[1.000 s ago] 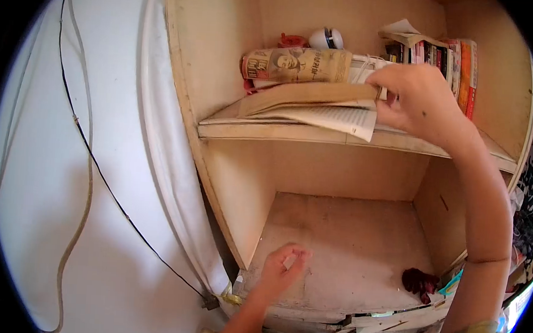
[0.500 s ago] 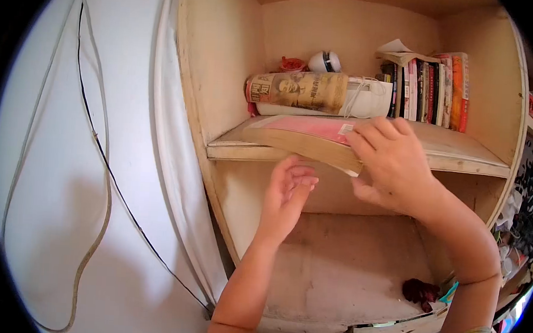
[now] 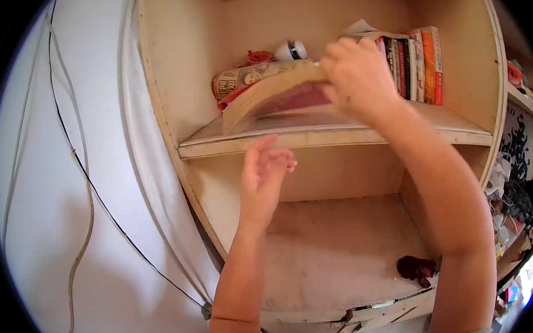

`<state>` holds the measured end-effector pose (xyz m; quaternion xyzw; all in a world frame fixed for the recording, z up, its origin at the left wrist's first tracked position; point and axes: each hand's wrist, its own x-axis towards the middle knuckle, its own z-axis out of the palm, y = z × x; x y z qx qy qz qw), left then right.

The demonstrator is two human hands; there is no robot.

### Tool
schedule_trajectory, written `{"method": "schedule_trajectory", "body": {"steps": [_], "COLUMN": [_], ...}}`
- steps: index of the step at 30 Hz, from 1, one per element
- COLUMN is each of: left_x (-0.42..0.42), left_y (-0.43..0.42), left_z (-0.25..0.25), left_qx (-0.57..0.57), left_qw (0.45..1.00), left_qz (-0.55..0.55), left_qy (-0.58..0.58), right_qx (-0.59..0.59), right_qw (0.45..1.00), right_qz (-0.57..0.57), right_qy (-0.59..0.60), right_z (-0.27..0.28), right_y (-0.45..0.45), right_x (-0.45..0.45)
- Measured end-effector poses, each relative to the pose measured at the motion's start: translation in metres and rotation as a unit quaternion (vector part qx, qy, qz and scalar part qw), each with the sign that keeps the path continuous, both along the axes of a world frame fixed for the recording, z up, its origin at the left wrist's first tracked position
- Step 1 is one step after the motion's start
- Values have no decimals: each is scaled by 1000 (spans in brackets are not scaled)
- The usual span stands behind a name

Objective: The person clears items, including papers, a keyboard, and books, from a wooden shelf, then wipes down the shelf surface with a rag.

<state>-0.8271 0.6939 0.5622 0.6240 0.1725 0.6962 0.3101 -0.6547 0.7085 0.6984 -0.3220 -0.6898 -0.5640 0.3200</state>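
- The right hand (image 3: 358,78) grips the book (image 3: 283,84) by its right end, fingers closed around it.
- The book, blurred, slants above the upper shelf (image 3: 316,135), in front of the printed roll (image 3: 225,85); its left end is lower, near the front edge, and whether it touches the board I cannot tell.
- The left hand (image 3: 263,175) is half open, fingers loosely bent, just below that front edge and apart from the book.
- Behind the roll are a red dish (image 3: 260,57) and a white gadget (image 3: 290,50).
- Upright books (image 3: 428,65) stand at the right.
- A dark red cloth (image 3: 416,268) lies on the lower board (image 3: 334,254).
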Motion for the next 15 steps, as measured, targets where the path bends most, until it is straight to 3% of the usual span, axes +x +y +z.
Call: {"method": "schedule_trajectory", "body": {"steps": [3,6,8,9,15], "left_x": [10,25,38,44,126], "left_y": [-4,-14,-19,-20,-36], "left_z": [-16,-28,-37,-43,-61], "left_qx": [-12,-42,-71,-85,-162], "left_qw": [1000,998,995,994,972], "left_qz": [-10,-17,-32,-34,-158], "left_qy": [26,49,56,61,69], "right_qx": [48,-42,-43,-44,-25], "right_qw": [998,995,994,991,999], "right_qz": [31,23,38,64,-32], "right_qy": [28,87,98,106,31], "right_z": [19,25,19,13,-63], "right_y": [-19,-67,-97,-110,-201], "right_x": [37,82,117,137,245]}}
